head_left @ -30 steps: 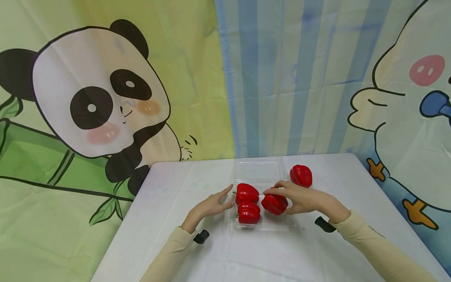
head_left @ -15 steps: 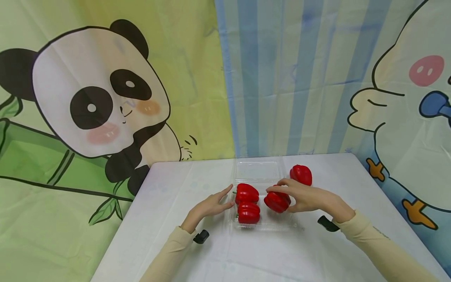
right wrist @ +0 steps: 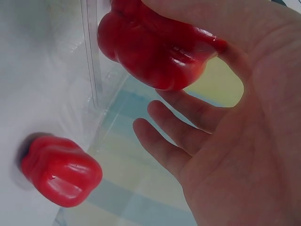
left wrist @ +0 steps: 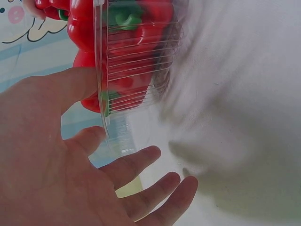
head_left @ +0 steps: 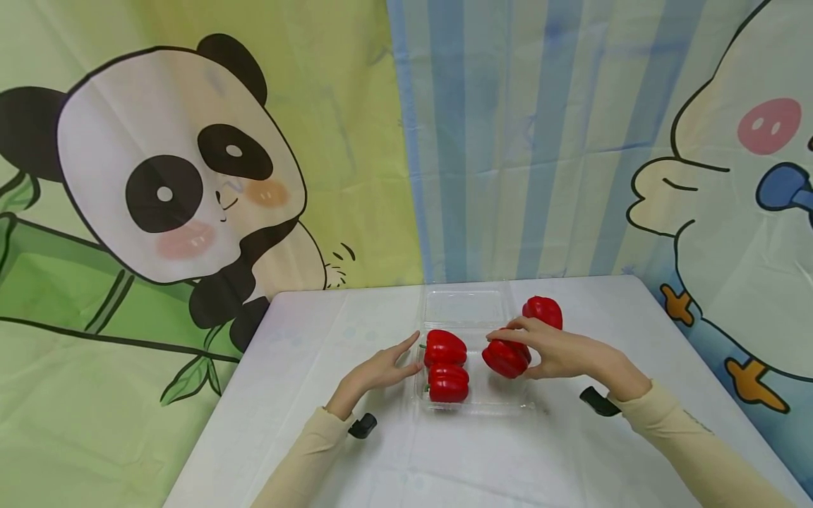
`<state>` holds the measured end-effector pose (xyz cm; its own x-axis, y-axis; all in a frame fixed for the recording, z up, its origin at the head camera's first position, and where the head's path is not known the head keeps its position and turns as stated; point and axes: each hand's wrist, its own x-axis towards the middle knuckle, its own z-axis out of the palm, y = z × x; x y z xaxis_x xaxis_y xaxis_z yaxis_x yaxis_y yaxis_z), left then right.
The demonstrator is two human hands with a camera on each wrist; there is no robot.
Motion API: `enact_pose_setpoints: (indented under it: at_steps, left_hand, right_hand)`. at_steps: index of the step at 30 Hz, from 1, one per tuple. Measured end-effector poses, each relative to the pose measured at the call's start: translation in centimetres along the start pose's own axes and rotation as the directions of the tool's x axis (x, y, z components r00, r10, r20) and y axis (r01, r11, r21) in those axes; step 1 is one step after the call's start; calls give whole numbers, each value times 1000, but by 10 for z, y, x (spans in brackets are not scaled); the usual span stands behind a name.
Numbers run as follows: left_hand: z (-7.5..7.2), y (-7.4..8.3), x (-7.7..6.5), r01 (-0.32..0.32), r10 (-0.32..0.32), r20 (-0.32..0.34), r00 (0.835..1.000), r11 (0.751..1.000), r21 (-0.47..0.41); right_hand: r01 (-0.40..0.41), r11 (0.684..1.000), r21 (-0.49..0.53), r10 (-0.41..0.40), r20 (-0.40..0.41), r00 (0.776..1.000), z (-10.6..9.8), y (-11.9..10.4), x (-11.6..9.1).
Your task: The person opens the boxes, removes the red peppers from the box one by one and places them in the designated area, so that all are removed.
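My right hand (head_left: 559, 351) grips a red bell pepper (head_left: 504, 358) between thumb and fingers, over the right half of a clear plastic clamshell box (head_left: 495, 406). In the right wrist view the same bell pepper (right wrist: 155, 52) shows above the box's edge, with the lower fingers loosely spread. Two more red bell peppers, a far one (head_left: 444, 348) and a near one (head_left: 447, 383), lie in the box's left half, green stems to the left. At the box's left side my left hand (head_left: 380, 369) has fingers extended; thumb and a fingertip touch the rim (left wrist: 100, 61).
Behind the box its clear lid (head_left: 466, 308) lies folded back, flat on the white table (head_left: 356, 466). A further red bell pepper (head_left: 543, 310) sits on the table at the back right, just beyond my right hand. A printed cloth backdrop (head_left: 495, 141) hangs behind the table.
My right hand has carried its bell pepper to the right and slightly away from me, apart from the two in the left half. The left hand keeps its place at the box.
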<state>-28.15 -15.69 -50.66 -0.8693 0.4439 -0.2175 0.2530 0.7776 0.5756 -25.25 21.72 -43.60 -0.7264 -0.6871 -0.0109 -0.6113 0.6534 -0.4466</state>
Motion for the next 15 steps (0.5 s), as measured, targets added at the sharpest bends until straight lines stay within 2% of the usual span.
enact_pose_setpoints:
  at_steps: [10, 15]
  left_hand:
    - [0, 1, 0, 6, -6, -3, 1000, 1000, 3]
    - [0, 1, 0, 4, -4, -4, 1000, 1000, 1]
  right_hand:
    - [-35, 999, 18, 36, -9, 999, -5, 3, -4]
    - [-41, 999, -10, 41, -17, 999, -7, 5, -6]
